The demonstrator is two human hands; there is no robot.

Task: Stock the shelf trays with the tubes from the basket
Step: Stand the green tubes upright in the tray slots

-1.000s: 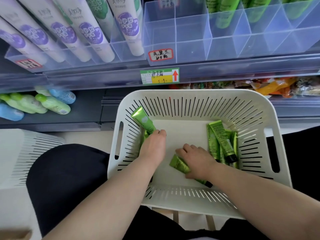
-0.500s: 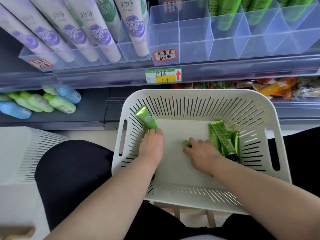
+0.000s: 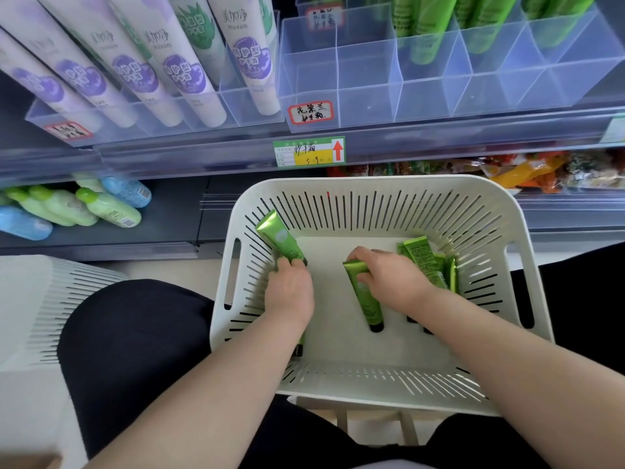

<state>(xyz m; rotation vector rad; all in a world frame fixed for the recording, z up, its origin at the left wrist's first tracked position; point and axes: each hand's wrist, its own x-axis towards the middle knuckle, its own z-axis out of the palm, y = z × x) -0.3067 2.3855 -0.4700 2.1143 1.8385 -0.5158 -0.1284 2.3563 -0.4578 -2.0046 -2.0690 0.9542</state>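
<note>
**A:** What is the right hand [image 3: 389, 282] doing?

**B:** It grips the middle tube [image 3: 363, 296], a green one. The fingers curl over its crimped end and the black cap points back toward the person. I cannot tell whether the cap touches the basket floor.

**A:** And the left hand [image 3: 291, 292]?

**B:** Its fingers curl round the cap end of the left tube [image 3: 280, 239], which leans tilted against the left wall of the white basket [image 3: 473, 211].

**A:** Are there more in there?

**B:** A loose pile of green tubes [image 3: 426, 257] lies just beside the right hand, near the right wall. Another capped tube [image 3: 301, 345] peeks out under the left wrist.

**A:** And around the basket?

**B:** It sits between the person's knees, below a shelf edge with a green-and-yellow price label [image 3: 309, 152]. Above that is a clear divided tray [image 3: 338, 79], with shelved green tubes [image 3: 426, 28] in its right-hand compartments. White-and-purple tubes [image 3: 189, 72] fill the tray to its left. Green and blue bottles [image 3: 108, 211] lie on the lower shelf, and a second white basket [image 3: 33, 299] stands at the far left.
</note>
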